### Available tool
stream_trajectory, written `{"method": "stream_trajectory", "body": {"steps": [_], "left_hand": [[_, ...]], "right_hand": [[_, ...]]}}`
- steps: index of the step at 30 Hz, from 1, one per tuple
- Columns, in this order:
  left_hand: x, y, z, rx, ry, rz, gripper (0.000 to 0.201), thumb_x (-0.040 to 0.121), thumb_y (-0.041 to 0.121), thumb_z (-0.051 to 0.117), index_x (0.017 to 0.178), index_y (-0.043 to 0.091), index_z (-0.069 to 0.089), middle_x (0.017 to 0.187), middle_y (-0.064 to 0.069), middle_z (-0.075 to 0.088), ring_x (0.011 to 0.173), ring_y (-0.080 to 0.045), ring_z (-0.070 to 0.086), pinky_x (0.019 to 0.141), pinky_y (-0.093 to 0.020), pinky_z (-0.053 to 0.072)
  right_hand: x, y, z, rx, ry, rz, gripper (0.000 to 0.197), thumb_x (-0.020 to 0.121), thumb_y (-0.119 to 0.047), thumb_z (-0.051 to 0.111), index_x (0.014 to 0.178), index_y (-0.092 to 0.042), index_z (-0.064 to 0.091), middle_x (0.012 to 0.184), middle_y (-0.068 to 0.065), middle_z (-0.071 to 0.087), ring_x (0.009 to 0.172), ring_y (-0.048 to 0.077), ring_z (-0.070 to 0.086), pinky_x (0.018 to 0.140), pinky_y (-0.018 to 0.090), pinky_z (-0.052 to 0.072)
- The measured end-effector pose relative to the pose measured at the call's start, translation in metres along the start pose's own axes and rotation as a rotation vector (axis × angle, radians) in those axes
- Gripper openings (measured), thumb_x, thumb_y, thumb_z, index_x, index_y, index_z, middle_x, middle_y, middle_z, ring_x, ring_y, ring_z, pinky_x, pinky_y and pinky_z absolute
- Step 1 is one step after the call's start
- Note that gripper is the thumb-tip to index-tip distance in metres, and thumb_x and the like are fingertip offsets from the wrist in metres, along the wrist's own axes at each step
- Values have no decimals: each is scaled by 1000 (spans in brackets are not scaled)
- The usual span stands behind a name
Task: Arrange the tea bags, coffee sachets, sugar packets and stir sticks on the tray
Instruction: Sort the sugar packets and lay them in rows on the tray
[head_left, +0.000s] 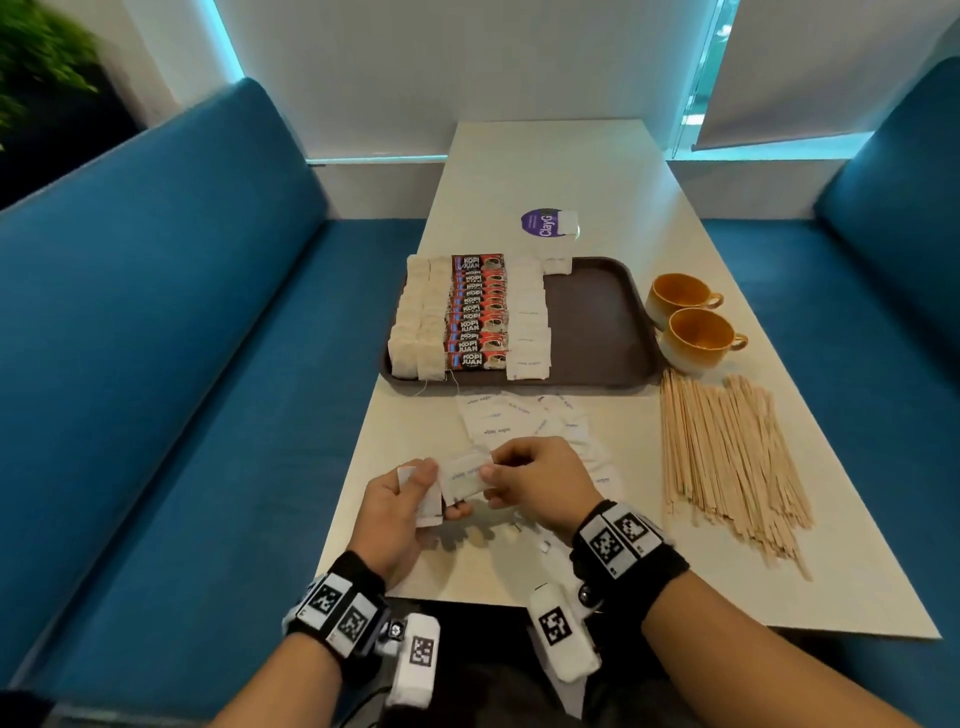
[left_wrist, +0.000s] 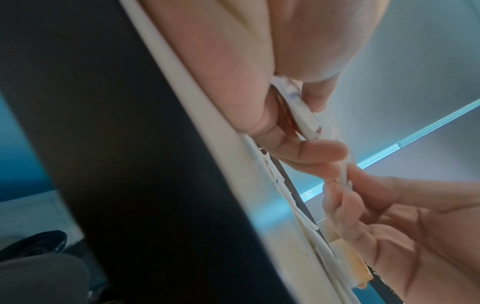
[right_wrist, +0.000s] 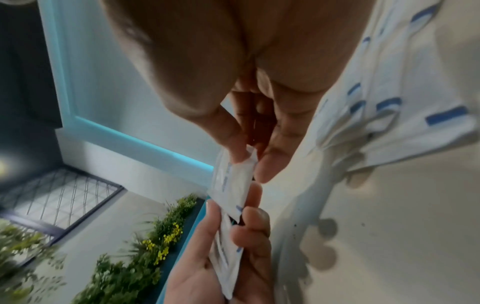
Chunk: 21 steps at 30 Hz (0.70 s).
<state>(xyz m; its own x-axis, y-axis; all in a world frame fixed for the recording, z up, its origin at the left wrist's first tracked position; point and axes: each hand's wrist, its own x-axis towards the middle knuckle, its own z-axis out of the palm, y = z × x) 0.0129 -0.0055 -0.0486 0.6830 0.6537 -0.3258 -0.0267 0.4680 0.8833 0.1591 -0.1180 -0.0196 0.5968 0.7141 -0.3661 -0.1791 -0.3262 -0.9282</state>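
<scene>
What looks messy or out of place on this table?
The sugar packets in front of the tray lie in a loose overlapping heap, unlike the neat rows on it. One packet sits alone at the tray's far edge. The stir sticks fan out unevenly, off the tray.

**A:** so what's actually sitting on that table?

**B:** long cream tabletop (head_left: 545, 171) between two blue benches. A brown tray (head_left: 597, 322) lies across the middle. Just right of it are two orange cups (head_left: 693, 325), side by side and touching. Nearer than those, a big fanned-out pile of wooden stir sticks (head_left: 727, 457) on the right side.

**A:** and the white stuff?

**B:** loose sugar packets (head_left: 519, 421), overlapping in a heap just in front of the tray. There's also a round purple sticker (head_left: 540, 222) beyond the tray's far edge.
</scene>
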Motion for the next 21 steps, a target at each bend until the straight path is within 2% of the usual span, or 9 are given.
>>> {"method": "stream_trajectory", "body": {"steps": [2, 7, 10, 12, 14, 18, 21], "left_hand": [[2, -2, -1, -20, 9, 2, 31, 103, 26, 52, 113, -2, 61, 95, -36, 69, 61, -28, 66, 56, -37, 53], [2, 4, 1, -69, -33, -9, 25, 92, 22, 61, 108, 3, 62, 94, -31, 71, 66, -34, 67, 55, -34, 59], [2, 4, -1, -16, -58, -16, 28, 85, 9, 69, 111, 2, 61, 82, -27, 69, 62, -29, 64, 56, -34, 58], [2, 3, -1, 12, -60, -4, 28, 85, -5, 69, 112, -2, 60, 79, -25, 67, 63, -26, 64, 58, -31, 57], [2, 2, -2, 13, -61, 7, 27, 86, -11, 67, 111, -4, 59, 80, -25, 66, 62, -25, 64, 58, -28, 56], [1, 2, -2, 17, -50, -8, 28, 86, -12, 67, 111, -4, 59, 75, -25, 64, 60, -26, 63, 53, -28, 55], [0, 5, 0, -25, -55, -26, 27, 86, -3, 70, 110, -5, 58, 81, -28, 64, 58, -28, 62, 48, -29, 52]], "right_hand": [[-2, 2, -2, 82, 31, 2, 5, 89, 2, 73, 91, 6, 71, 79, 18, 72, 65, 25, 70, 72, 38, 63], [-3, 0, -8, 219, 40, -10, 13, 86, 9, 73, 97, 7, 67, 78, 22, 70, 62, 29, 69, 63, 34, 61], [-5, -1, -7, 203, 25, -46, 19, 85, 13, 71, 100, 6, 62, 77, 21, 67, 61, 30, 68, 61, 35, 62], [-5, 0, -7, 165, 14, -80, 20, 85, 15, 70, 100, 6, 60, 78, 18, 64, 61, 31, 68, 62, 35, 63], [-5, 0, -6, 108, -15, -118, 17, 85, 15, 69, 98, 5, 65, 80, 16, 62, 62, 28, 68, 63, 32, 62], [-4, 1, -10, -52, -30, -146, 27, 79, 9, 79, 97, -12, 80, 77, 2, 71, 70, 15, 69, 73, 27, 61], [-3, 0, -14, -73, -48, -124, 39, 75, 5, 84, 102, -23, 81, 85, 9, 77, 77, 26, 73, 80, 38, 63]]}}
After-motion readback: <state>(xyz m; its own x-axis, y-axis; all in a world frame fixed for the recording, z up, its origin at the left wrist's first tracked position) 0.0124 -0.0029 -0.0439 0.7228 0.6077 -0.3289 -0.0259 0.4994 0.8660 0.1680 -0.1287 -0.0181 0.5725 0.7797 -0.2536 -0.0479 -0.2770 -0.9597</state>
